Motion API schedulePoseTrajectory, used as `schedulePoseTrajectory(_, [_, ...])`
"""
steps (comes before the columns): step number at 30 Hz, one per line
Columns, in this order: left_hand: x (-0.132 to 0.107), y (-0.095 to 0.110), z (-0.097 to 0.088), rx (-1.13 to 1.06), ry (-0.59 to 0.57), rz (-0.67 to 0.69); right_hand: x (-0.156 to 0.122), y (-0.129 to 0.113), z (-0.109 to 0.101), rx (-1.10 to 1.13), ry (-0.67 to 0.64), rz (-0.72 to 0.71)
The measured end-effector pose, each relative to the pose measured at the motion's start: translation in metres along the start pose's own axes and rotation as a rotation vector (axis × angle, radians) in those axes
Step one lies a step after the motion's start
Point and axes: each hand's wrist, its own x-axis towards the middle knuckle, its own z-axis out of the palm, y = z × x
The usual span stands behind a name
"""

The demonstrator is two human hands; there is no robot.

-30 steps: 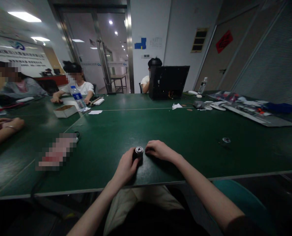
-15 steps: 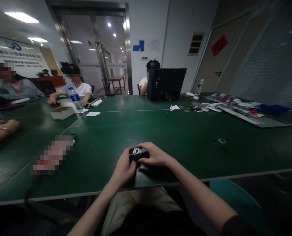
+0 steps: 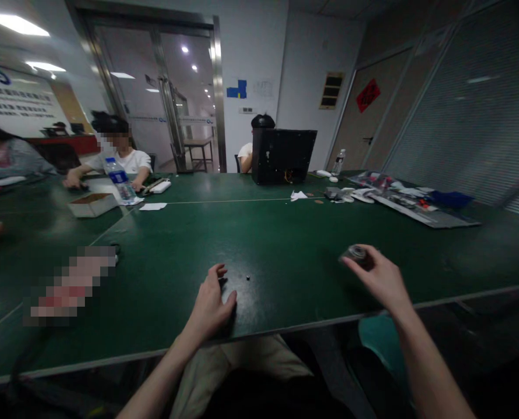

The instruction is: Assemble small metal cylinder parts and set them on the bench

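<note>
My right hand (image 3: 384, 276) holds a small cylindrical object (image 3: 356, 252), silvery with a dark round top, between thumb and fingers above the right part of the table. Its exact kind cannot be made out. My left hand (image 3: 211, 299) rests at the table's front part, fingers curved and thumb apart, with nothing visible between them. A tiny dark round piece (image 3: 247, 277) lies on the green table (image 3: 285, 244), just right of the left fingertips. Whatever lies beneath the left palm is hidden.
A blurred-out flat object (image 3: 73, 285) lies at left. Farther back are an open box (image 3: 93, 205), a water bottle (image 3: 118, 179), a black computer case (image 3: 284, 156) and a cluttered board (image 3: 416, 206). Several people sit around the table.
The hands have parted from the black thing with a round silver top. My right hand moved right and took up the small cylindrical object. The tiny piece now shows on the table.
</note>
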Motion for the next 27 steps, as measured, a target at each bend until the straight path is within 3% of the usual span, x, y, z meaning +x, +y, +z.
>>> schedulePoseTrajectory(3, [0.0, 0.0, 0.001, 0.021, -0.001, -0.004, -0.004, 0.086, -0.028, -0.308, 0.101, 0.229])
schedulePoseTrajectory(6, [-0.001, 0.0, 0.0, 0.037, -0.005, 0.001, -0.013, 0.144, -0.042, -0.447, 0.112, 0.338])
schedulePoseTrajectory(9, [-0.002, 0.002, -0.001, 0.046, -0.009, 0.007, -0.018, 0.166, -0.046, -0.469, 0.08, 0.435])
schedulePoseTrajectory(12, [-0.003, 0.002, -0.002, 0.047, -0.007, 0.013, -0.019, 0.165, -0.045, -0.42, 0.074, 0.486])
schedulePoseTrajectory(14, [-0.003, 0.001, -0.001, 0.047, -0.008, 0.013, -0.02, 0.155, -0.042, -0.402, 0.104, 0.494])
schedulePoseTrajectory(16, [-0.003, 0.001, -0.001, 0.049, -0.009, 0.017, -0.02, 0.137, -0.037, -0.426, 0.253, 0.404])
schedulePoseTrajectory(18, [-0.003, 0.001, 0.0, 0.061, -0.009, 0.023, -0.02, 0.11, -0.026, -0.461, 0.458, 0.195])
schedulePoseTrajectory(20, [-0.002, 0.002, -0.001, 0.093, -0.021, 0.031, -0.018, 0.076, -0.009, -0.44, 0.489, -0.012])
schedulePoseTrajectory(23, [-0.003, 0.006, -0.003, 0.179, -0.064, 0.052, -0.017, 0.013, 0.028, -0.276, 0.12, -0.252])
schedulePoseTrajectory(25, [-0.003, 0.008, -0.005, 0.229, -0.081, 0.078, -0.021, -0.03, 0.057, -0.138, -0.182, -0.366])
schedulePoseTrajectory(27, [-0.004, 0.009, -0.005, 0.26, -0.081, 0.103, -0.028, -0.069, 0.085, -0.055, -0.406, -0.459])
